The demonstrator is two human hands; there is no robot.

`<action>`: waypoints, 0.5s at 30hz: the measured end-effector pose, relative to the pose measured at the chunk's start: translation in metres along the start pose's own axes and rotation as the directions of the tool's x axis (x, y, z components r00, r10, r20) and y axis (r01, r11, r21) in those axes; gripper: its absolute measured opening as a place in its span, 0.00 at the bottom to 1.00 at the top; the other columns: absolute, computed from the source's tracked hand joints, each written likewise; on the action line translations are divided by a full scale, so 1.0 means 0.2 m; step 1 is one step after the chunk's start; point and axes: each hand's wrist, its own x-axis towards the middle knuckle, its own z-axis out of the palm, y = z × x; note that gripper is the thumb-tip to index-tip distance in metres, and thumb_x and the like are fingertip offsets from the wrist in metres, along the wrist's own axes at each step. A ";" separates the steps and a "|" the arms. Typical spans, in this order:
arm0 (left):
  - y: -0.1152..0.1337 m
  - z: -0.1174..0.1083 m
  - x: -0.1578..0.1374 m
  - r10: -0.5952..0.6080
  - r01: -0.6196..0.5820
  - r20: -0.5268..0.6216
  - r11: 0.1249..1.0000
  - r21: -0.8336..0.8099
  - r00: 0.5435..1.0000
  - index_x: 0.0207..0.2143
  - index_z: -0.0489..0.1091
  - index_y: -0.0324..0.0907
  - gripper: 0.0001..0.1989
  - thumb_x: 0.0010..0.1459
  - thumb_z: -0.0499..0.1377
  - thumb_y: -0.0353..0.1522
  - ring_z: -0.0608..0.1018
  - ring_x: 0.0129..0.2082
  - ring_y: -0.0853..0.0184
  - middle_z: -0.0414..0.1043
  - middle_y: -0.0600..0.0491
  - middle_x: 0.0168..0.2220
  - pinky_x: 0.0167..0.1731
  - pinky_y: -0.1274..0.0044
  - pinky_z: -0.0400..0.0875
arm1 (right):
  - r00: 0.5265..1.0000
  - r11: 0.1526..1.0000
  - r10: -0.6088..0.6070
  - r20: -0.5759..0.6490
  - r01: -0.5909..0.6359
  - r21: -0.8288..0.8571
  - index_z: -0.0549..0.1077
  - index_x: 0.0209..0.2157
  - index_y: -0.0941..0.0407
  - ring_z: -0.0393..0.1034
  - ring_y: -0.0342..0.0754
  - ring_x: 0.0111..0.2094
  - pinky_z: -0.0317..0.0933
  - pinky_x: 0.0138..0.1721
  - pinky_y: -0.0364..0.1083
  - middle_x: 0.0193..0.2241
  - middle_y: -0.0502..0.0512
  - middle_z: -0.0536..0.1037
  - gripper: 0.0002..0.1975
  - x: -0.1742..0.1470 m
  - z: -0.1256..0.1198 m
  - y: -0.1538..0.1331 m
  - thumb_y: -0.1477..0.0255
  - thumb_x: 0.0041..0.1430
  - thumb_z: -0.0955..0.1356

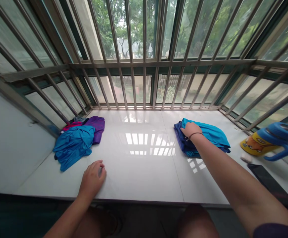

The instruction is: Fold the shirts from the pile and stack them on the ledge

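Observation:
My right hand [191, 129] is at the left end of a stack of folded clothes, its curled fingers on the top bright blue garment [212, 131]. Darker navy folds [180, 136] show beneath it at the left end. The fingertips are partly hidden by the hand itself. Near the front edge of the white sill, my left hand [93, 176] rests loosely with bent fingers, thumb slightly apart, and nothing in it. Just beyond it lies a heap of unfolded clothes: a crumpled blue garment [75, 142] in front, a purple one [98, 129] behind, and a pink one [73, 125] at the back.
A blue and yellow bottle [265, 140] with a handle stands at the right. Near it lie a small pale object [246, 158] and a dark phone-like slab [270, 180]. Metal window bars [144, 84] border the white sill [139, 172] behind and at the sides.

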 end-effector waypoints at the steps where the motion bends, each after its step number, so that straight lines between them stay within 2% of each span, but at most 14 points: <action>1: 0.00 0.00 0.00 0.003 -0.003 0.001 1.000 0.001 1.000 0.41 0.70 0.47 0.06 0.66 0.54 0.35 0.82 0.52 0.49 0.82 0.43 0.52 0.56 0.59 0.76 | 1.000 1.000 0.012 0.005 -0.012 0.006 0.82 0.46 0.61 0.81 0.66 0.50 0.70 0.49 0.56 0.47 0.79 0.82 0.16 0.02 0.00 -0.01 0.61 0.69 0.71; 3: 0.00 0.00 0.00 0.008 -0.008 0.003 1.000 0.003 1.000 0.41 0.70 0.47 0.06 0.66 0.54 0.35 0.82 0.52 0.49 0.81 0.43 0.52 0.56 0.59 0.76 | 1.000 1.000 0.027 0.002 -0.027 0.013 0.84 0.43 0.60 0.81 0.63 0.48 0.69 0.49 0.55 0.43 0.77 0.84 0.14 0.06 -0.01 0.02 0.66 0.70 0.68; 5: 0.01 0.00 0.00 0.011 -0.011 0.002 1.000 0.006 1.000 0.40 0.70 0.47 0.06 0.66 0.54 0.35 0.82 0.51 0.49 0.82 0.43 0.52 0.55 0.59 0.76 | 0.999 0.999 0.033 -0.025 -0.032 0.019 0.84 0.45 0.61 0.81 0.62 0.48 0.69 0.49 0.54 0.44 0.77 0.85 0.16 0.08 -0.06 0.07 0.68 0.71 0.66; 11: 0.01 0.00 0.00 0.007 -0.006 -0.008 1.000 0.007 1.000 0.39 0.70 0.47 0.05 0.65 0.55 0.35 0.82 0.50 0.50 0.82 0.44 0.52 0.53 0.60 0.75 | 0.991 1.000 0.009 -0.135 -0.007 0.018 0.82 0.56 0.59 0.79 0.63 0.51 0.67 0.48 0.53 0.52 0.72 0.85 0.21 0.06 -0.28 0.27 0.64 0.75 0.63; 15: -0.01 0.01 0.00 0.015 -0.015 -0.014 1.000 0.008 1.000 0.39 0.70 0.47 0.05 0.65 0.55 0.36 0.82 0.51 0.50 0.82 0.44 0.52 0.53 0.61 0.75 | 0.968 0.989 -0.144 -0.207 0.137 -0.048 0.81 0.57 0.56 0.78 0.62 0.52 0.66 0.50 0.52 0.51 0.68 0.85 0.19 0.03 -0.37 0.33 0.64 0.75 0.64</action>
